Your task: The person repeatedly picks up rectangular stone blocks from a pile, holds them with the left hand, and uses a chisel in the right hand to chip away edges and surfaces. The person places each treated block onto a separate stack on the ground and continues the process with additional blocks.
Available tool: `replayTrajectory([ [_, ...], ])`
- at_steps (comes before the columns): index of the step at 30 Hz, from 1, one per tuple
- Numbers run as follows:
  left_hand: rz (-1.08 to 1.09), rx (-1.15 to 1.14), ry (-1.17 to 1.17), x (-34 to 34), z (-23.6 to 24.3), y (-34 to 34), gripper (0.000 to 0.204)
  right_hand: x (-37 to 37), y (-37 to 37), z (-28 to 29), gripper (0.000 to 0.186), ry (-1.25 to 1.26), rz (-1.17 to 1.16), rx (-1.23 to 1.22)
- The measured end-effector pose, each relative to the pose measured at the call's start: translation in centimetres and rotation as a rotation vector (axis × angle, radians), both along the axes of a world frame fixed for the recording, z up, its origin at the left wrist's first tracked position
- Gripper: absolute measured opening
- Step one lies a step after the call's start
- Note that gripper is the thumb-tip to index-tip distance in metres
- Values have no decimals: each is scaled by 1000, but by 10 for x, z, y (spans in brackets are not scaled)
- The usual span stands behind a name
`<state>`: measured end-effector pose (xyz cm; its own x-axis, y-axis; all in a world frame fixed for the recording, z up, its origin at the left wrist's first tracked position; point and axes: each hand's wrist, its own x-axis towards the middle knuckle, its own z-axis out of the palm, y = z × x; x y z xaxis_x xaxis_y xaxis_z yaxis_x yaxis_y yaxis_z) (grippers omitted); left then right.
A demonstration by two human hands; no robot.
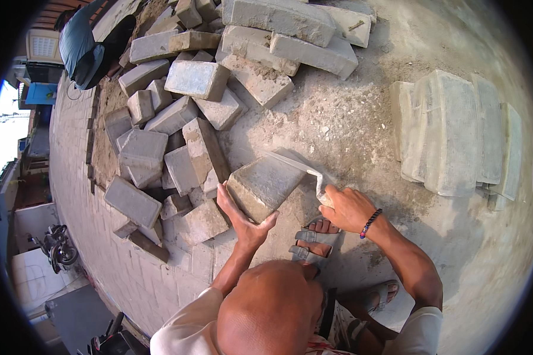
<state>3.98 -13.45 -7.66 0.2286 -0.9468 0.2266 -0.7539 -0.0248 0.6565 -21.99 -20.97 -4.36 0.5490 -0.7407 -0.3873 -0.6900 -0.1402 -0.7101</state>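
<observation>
A grey concrete paving block (259, 188) is tilted up in front of me, off the pile. My left hand (244, 220) is closed round its near lower end, thumb on one side and fingers on the other. In my right hand (352, 209) is a trowel (315, 177), gripped by its handle. Its bent neck leads to a flat blade that lies along the block's upper right edge and seems to touch it. Dust blurs the blade's outline a little. My right wrist wears a dark beaded bracelet (371, 223).
Beyond and left of my hands lies a loose heap of paving blocks (142, 148). Longer concrete kerb pieces (281, 21) rest at its far end. Flat slabs (450, 133) stand stacked at right. My sandalled foot (314, 244) is just below the block. Another person (80, 50) crouches far left.
</observation>
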Motion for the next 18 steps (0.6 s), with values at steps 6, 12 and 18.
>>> replayTrajectory([
  [6,5,95,-32,16,-15,18,140,18,28,14,35,-108,163,-60],
  [12,7,45,-65,20,-11,25,135,22,7,29,28,-116,123,-75],
  [18,13,32,-75,17,-12,24,132,20,18,-13,27,-25,15,38],
])
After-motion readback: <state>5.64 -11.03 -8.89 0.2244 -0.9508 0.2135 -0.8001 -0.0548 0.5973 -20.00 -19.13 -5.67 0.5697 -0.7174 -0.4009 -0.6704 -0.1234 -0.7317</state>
